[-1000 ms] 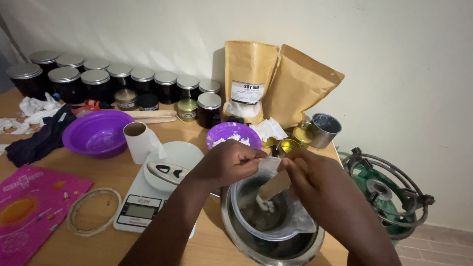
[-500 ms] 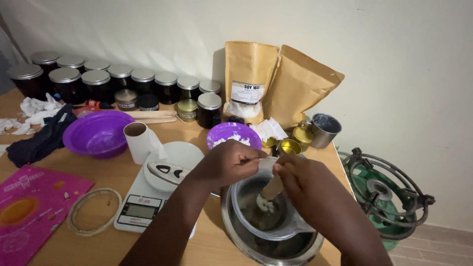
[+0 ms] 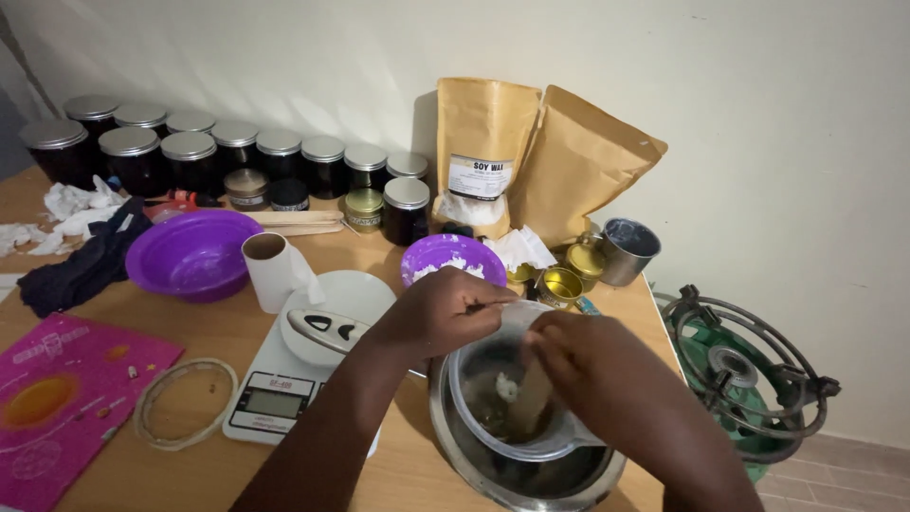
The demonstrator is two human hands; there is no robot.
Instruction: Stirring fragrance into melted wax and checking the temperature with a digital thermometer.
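Landmark: kitchen scale (image 3: pixel 284 379), white, on the wooden table (image 3: pixel 227 332), with a white dish on its platform.

Far left of the scale: pink printed mat (image 3: pixel 57 398) at the table edge. Behind it, dark cloth (image 3: pixel 81 270) and crumpled white tissue (image 3: pixel 71 204).

Just left of the scale: clear ring-shaped lid (image 3: pixel 183 401) lying flat, apart from the scale's display end.

Behind and left of the scale: large purple bowl (image 3: pixel 194 254). A paper roll (image 3: pixel 273 270) stands upright between that bowl and the scale's dish. Further back, along the wall, a row of dark jars with silver lids (image 3: pixel 190 156).

Behind and right of the scale: small purple bowl (image 3: pixel 453 258) holding white flakes; two brown paper pouches (image 3: pixel 531 156) stand upright against the wall beyond it.

Right of the scale: steel bowl (image 3: pixel 517 455), with a clear plastic cup (image 3: pixel 512 398) seated inside it. White lump visible in the cup.

Left hand (image 3: pixel 441 308): over the cup's near-left rim, fingers curled and pinched on the rim.

Right hand (image 3: pixel 588 365): over the cup's right side, fingers closed around a wooden stick (image 3: pixel 531 393) that angles down into the cup.

Further right of the scale, behind the hands: small gold tins (image 3: pixel 569 275) and a metal cup (image 3: pixel 627 248).

Far right, off the table edge: green gas burner with a black ring stand (image 3: pixel 749 365).
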